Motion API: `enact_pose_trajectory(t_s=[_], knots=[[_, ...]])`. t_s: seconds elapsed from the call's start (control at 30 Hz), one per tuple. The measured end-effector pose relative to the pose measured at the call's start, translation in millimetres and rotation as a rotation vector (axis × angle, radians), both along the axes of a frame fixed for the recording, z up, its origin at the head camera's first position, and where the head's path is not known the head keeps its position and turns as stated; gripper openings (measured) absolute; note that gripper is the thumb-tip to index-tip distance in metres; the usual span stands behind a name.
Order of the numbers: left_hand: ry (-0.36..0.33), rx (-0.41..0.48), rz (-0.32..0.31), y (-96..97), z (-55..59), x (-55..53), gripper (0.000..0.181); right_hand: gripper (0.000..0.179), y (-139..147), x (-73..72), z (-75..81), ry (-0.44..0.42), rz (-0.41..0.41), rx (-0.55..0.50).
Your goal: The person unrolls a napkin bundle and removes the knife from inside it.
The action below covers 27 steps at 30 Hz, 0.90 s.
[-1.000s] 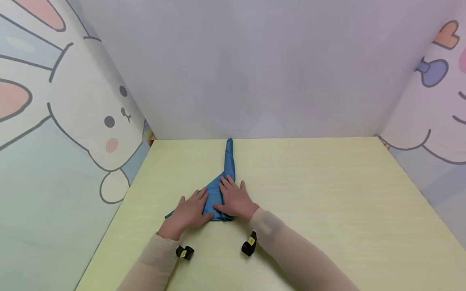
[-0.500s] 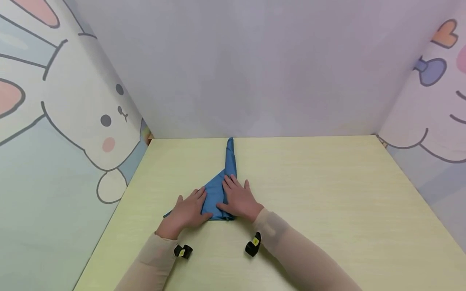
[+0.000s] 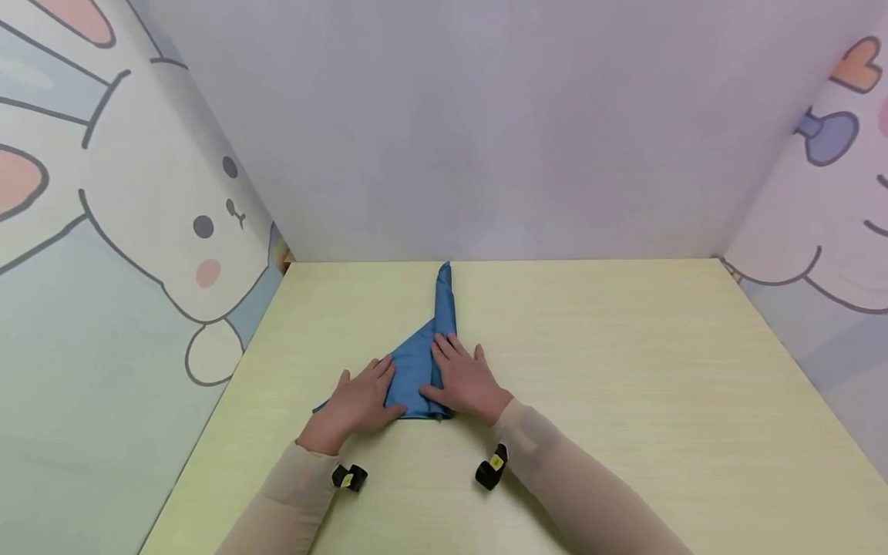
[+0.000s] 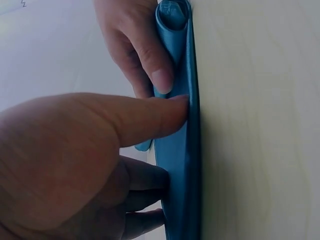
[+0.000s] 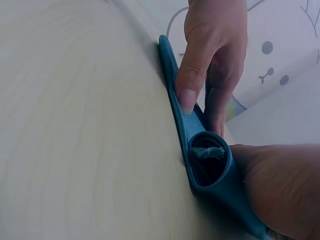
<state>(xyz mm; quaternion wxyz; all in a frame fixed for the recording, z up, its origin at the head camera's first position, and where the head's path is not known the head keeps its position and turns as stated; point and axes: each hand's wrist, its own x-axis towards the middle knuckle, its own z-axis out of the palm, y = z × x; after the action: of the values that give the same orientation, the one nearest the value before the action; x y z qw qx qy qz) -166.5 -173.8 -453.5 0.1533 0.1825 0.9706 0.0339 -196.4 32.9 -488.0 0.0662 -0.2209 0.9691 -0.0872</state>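
A blue cloth (image 3: 412,374), folded into a triangle, lies on the table. Its right side forms a rolled tube (image 3: 445,304) that reaches up to the table's far edge. My left hand (image 3: 355,406) rests spread on the left part of the cloth, its thumb near the bottom edge in the left wrist view. On the rolled tube lies my right hand (image 3: 468,383), its fingers on top and its thumb touching the flat cloth beside it. The right wrist view shows the tube's hollow end (image 5: 209,160), with a bit of fabric inside. The cloth's left corner is mostly under my left hand.
The pale wooden table (image 3: 659,370) extends widely to the right. A plain grey wall panel (image 3: 486,131) stands at its far edge. Printed cartoon panels flank both sides, with a rabbit (image 3: 166,200) at left. Small black wrist cameras (image 3: 491,467) hang by both sleeves.
My right hand has shifted slightly to the right together with the rolled tube. The flat cloth between the hands looks a little wider. My left hand stays nearly in place.
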Motion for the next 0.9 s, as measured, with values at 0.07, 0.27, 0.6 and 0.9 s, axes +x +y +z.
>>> enact_pose_trajectory(t_s=[0.07,0.27,0.6,0.9], knots=[[-0.004,-0.002,-0.003,0.8,0.2,-0.8,0.083,0.091,2,0.2,0.1,-0.009,-0.005,-0.008],[-0.015,0.002,0.001,2.2,1.4,-1.5,0.083,0.090,6,1.5,2.4,-0.005,-0.005,-0.027],[-0.008,0.027,-0.002,-0.6,0.9,-0.4,0.083,0.089,14,3.8,1.3,-0.006,-0.008,-0.046],[-0.006,0.042,-0.017,-3.9,-1.1,-2.5,0.083,0.087,18,6.3,3.3,-0.006,-0.018,-0.044]])
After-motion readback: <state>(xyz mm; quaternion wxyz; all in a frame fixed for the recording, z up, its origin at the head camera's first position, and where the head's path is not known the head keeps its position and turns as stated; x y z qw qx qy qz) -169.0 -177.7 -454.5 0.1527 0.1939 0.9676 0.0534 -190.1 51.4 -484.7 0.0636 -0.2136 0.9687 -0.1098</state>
